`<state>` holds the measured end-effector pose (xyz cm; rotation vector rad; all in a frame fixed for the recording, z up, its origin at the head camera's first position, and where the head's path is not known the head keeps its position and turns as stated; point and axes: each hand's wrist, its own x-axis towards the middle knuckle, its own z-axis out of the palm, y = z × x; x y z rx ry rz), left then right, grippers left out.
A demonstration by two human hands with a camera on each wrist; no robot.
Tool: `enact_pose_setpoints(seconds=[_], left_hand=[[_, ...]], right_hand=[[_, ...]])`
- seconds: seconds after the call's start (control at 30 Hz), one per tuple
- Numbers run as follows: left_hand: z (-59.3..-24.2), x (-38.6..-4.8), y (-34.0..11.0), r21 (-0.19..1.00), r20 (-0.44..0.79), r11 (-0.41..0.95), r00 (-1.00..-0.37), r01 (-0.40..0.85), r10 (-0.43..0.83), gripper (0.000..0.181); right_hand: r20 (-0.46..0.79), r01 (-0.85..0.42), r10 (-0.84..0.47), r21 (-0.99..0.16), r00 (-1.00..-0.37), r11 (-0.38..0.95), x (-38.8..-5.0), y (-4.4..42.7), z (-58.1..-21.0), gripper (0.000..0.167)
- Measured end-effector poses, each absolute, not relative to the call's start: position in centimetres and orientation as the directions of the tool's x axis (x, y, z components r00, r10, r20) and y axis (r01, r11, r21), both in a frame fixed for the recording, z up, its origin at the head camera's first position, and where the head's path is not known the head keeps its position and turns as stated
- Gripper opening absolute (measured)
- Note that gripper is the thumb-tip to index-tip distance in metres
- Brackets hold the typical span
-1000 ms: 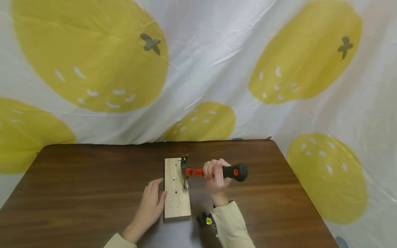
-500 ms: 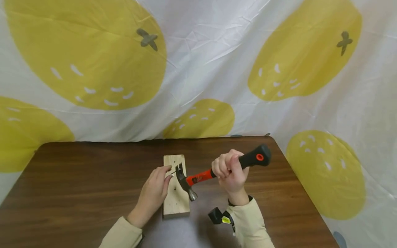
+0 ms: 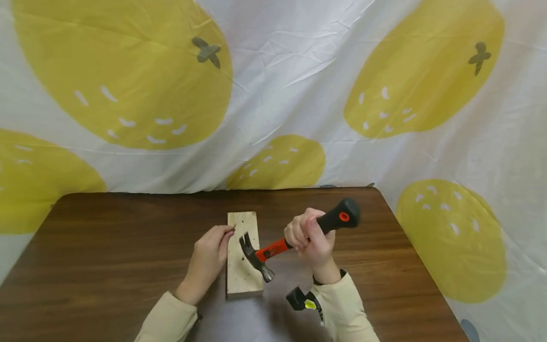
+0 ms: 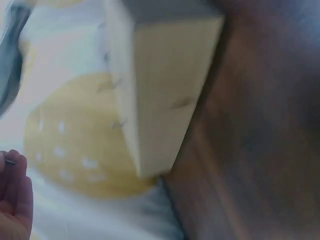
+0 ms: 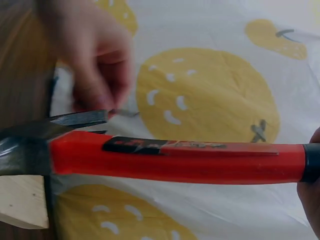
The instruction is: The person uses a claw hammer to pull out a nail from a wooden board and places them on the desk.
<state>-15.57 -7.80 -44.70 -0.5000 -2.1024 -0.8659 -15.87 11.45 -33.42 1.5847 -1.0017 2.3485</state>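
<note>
Above the wooden block, a claw hammer is gripped by the right hand, its handle slanting rightward, claw facing forward; a nail is pinched by the left hand.

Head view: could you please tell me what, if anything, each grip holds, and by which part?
The right grip holds the hammer by the black part of its handle. The left grip pinches a nail; by which end, I cannot tell.

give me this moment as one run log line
left hand: pinches nail | right hand: grips hammer | hammer: raised, partly over wooden board | wooden board: on table
</note>
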Motion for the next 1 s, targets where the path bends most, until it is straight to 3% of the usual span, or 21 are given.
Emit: enact_pose_setpoints(seconds=[0.2,0.33,0.43,0.63,0.77,0.9,1.0], left_hand=[[-44.2,-16.6,-11.7,0.485,0.762,0.749,-0.639,0.451,-0.108,0.005],[-45.1,-16.4,-15.1,0.547,0.669,0.789,-0.712,0.279,-0.213,0.005],[-45.7,-15.9,-17.7,0.578,0.554,0.807,-0.784,0.119,-0.281,0.009],[-46.4,-14.7,-21.8,0.549,0.209,0.819,-0.921,-0.168,-0.329,0.018],[-47.2,-14.3,-23.6,0.516,0.063,0.825,-0.95,-0.231,-0.305,0.02],[-47.9,-14.0,-24.9,0.499,0.01,0.827,-0.953,-0.258,-0.303,0.019],[-48.2,-13.9,-25.5,0.488,0.011,0.831,-0.95,-0.267,-0.312,0.017]], right_hand=[[0.828,-0.43,-0.29,-0.51,-0.48,-0.745,-15.9,11.5,-34.5,0.039],[0.822,-0.451,-0.264,-0.511,-0.504,-0.732,-16.0,11.5,-35.0,0.039],[0.825,-0.479,-0.228,-0.5,-0.517,-0.721,-16.1,11.5,-35.5,0.038],[0.808,-0.512,-0.143,-0.487,-0.571,-0.708,-16.2,11.1,-36.4,0.034],[0.786,-0.54,-0.097,-0.503,-0.61,-0.675,-16.0,10.7,-36.8,0.032],[0.77,-0.562,-0.061,-0.515,-0.635,-0.648,-16.3,10.4,-37.9,0.03],[0.761,-0.58,-0.039,-0.525,-0.648,-0.622,-18.7,11.5,-43.0,0.029]])
